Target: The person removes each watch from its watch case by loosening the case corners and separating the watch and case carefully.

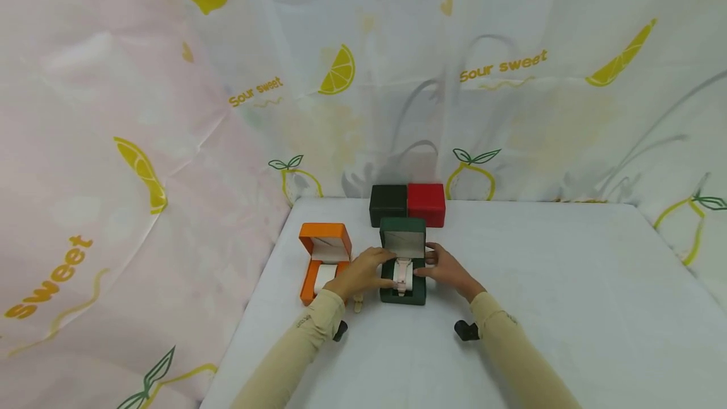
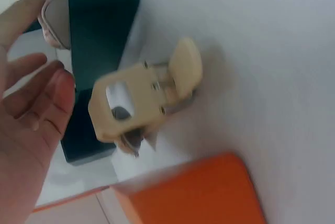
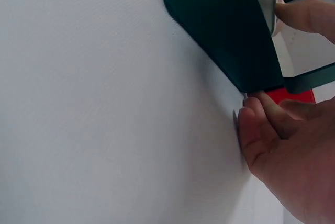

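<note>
Counting, I find one pink watch [image 1: 402,272] inside one green box [image 1: 389,298], long axis running lid [image 1: 404,244] to front; two hands [image 1: 359,272] [image 1: 450,270], fingers relaxed, touch its cushion [image 2: 58,17].

“Sour sweet” lettering [image 1: 513,65], repeated, on backdrop [image 1: 363,118]

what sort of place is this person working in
Probably an improvised tabletop workspace or filming corner, though the wider room isn't visible: a white table stands against lemon-printed sheeting, with an open green box and orange box on it.
</note>
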`<action>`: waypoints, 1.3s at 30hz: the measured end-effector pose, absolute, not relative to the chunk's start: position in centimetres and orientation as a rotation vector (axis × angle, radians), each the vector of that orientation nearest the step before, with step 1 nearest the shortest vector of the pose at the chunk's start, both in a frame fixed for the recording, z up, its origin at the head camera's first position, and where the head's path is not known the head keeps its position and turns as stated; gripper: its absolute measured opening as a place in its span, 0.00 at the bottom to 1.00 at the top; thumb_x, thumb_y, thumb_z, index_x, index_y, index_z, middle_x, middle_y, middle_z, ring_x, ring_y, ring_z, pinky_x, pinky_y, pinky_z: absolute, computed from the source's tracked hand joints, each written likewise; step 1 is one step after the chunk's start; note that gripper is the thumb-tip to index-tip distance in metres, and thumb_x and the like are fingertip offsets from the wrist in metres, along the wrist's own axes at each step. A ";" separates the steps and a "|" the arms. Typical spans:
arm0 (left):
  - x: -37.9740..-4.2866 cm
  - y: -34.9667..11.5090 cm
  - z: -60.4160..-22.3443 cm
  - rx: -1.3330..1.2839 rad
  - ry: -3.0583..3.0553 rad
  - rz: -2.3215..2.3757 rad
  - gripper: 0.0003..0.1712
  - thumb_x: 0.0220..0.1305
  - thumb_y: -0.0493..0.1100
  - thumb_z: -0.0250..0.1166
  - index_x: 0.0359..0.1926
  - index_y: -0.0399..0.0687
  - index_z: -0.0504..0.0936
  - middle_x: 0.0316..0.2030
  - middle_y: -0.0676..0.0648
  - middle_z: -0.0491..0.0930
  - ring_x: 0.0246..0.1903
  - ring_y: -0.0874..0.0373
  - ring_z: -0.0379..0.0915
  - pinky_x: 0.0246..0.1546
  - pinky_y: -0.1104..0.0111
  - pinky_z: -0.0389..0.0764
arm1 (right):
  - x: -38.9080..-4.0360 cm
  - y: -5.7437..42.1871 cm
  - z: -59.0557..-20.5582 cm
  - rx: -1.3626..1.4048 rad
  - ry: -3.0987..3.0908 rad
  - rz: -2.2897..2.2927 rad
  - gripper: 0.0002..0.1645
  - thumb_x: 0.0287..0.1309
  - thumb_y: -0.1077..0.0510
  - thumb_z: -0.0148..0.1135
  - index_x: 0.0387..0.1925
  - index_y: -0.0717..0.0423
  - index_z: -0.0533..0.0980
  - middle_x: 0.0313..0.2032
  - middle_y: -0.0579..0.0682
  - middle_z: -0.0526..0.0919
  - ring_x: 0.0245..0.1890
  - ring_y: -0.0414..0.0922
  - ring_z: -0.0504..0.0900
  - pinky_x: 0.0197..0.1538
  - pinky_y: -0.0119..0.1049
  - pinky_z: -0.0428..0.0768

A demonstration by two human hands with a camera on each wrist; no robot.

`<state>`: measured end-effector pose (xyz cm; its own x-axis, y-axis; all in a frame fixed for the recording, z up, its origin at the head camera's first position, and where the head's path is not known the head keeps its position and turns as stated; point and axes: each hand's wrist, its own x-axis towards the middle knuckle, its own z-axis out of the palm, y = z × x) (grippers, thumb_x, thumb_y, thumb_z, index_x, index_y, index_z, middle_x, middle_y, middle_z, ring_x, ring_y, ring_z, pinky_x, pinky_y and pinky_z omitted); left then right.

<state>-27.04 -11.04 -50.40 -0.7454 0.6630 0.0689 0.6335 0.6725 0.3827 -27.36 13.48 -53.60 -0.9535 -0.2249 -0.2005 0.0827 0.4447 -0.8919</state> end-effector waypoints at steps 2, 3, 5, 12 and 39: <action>-27.1 -10.8 -50.5 1.042 2.778 0.579 0.42 0.53 0.61 0.72 0.65 0.46 0.74 0.61 0.49 0.74 0.57 0.54 0.68 0.60 0.64 0.71 | -27.5 13.3 -53.9 -0.121 2.410 -1.518 0.52 0.53 0.52 0.71 0.71 0.64 0.54 0.61 0.63 0.72 0.61 0.57 0.70 0.63 0.56 0.69; -27.2 -10.8 -50.5 1.032 2.771 0.576 0.42 0.52 0.61 0.73 0.64 0.46 0.74 0.61 0.49 0.74 0.56 0.55 0.68 0.59 0.64 0.71 | -27.5 13.2 -54.0 -0.122 2.413 -1.516 0.51 0.53 0.52 0.71 0.71 0.64 0.54 0.62 0.63 0.71 0.61 0.57 0.70 0.63 0.56 0.69; -27.2 -10.6 -50.5 1.008 2.749 0.592 0.42 0.51 0.58 0.75 0.64 0.45 0.75 0.60 0.49 0.75 0.54 0.55 0.68 0.58 0.65 0.72 | -27.6 13.1 -54.3 -0.120 2.418 -1.512 0.51 0.52 0.52 0.71 0.71 0.63 0.55 0.62 0.62 0.71 0.61 0.56 0.70 0.63 0.56 0.69; -27.7 -9.5 -50.1 0.881 2.720 0.568 0.45 0.47 0.53 0.79 0.64 0.39 0.73 0.58 0.46 0.75 0.53 0.55 0.68 0.58 0.65 0.72 | -27.6 12.9 -54.2 -0.128 2.414 -1.516 0.50 0.53 0.54 0.70 0.71 0.63 0.55 0.62 0.61 0.72 0.61 0.56 0.71 0.64 0.56 0.67; -27.6 -6.9 -49.6 0.871 2.700 0.450 0.45 0.41 0.45 0.83 0.59 0.39 0.70 0.51 0.45 0.70 0.46 0.57 0.68 0.54 0.69 0.74 | -27.7 12.4 -54.2 -0.055 2.326 -1.605 0.43 0.56 0.63 0.56 0.72 0.64 0.52 0.65 0.63 0.67 0.61 0.57 0.67 0.65 0.58 0.64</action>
